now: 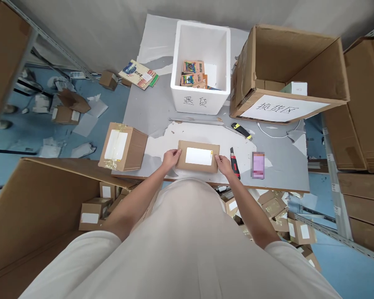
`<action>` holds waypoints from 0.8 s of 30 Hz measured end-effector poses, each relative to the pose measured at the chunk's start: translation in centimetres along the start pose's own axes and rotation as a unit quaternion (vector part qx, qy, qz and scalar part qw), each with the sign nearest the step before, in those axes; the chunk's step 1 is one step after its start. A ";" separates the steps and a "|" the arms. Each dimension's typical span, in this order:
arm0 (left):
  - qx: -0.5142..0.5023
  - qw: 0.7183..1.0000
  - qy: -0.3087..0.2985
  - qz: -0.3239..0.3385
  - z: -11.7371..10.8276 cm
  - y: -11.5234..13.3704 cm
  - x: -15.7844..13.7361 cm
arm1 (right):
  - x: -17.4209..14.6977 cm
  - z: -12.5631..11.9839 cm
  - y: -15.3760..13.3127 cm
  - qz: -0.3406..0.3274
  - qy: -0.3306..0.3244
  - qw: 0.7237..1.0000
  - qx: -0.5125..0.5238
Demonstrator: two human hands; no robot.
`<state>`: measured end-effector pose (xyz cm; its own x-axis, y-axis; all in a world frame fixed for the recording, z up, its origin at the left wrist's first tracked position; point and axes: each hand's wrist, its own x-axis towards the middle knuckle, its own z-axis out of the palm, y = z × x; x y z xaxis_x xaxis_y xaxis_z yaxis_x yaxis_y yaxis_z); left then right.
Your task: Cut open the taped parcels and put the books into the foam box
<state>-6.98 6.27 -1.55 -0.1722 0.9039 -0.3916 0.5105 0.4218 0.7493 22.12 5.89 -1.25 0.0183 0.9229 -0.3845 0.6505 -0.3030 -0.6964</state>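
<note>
A flat brown cardboard box (pixel 181 160) with a white label on top lies at the front of the table, between my two hands. My left hand (pixel 171 158) grips its left end, thumb over the upper face. On the opposite end, my right hand (pixel 224 164) holds the edge with thumb and fingers. Just right of that hand is a red and black utility knife (pixel 234 163). A yellow and black utility knife (pixel 241 131) rests farther back. Near the front edge lies a pink, pixelated phone-like rectangle (pixel 258 165).
A white foam box (pixel 193 101) holding small packets stands at the back, beside a large open carton (pixel 243 99). A taped carton (pixel 137 147) sits at the table's left. Books (pixel 139 74) lie behind it. Many parcels fill the floor and a big carton (pixel 34 207) lower left.
</note>
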 end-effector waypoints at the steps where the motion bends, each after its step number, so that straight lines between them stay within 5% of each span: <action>1: -0.006 1.000 -0.004 0.002 0.0 -0.4 0.1 | 0.0 0.1 0.3 -0.004 -0.002 1.000 0.007; 9: -0.064 0.996 -0.054 0.000 -0.5 -4.5 -1.1 | -1.9 -0.2 4.0 0.040 -0.039 0.993 0.107; 16: -0.100 0.983 -0.149 0.042 0.3 -6.2 -3.0 | -3.4 0.7 4.6 -0.005 -0.113 0.990 0.088; 24: -0.153 0.981 -0.109 0.042 1.3 -5.7 -3.3 | -3.5 1.9 3.7 -0.025 -0.070 0.992 0.103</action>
<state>-8.26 0.77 -5.26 0.0618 0.9141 -0.4008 0.2328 0.3773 0.8963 22.98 1.04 -3.63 -0.1251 0.9000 -0.4175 0.4788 -0.3138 -0.8199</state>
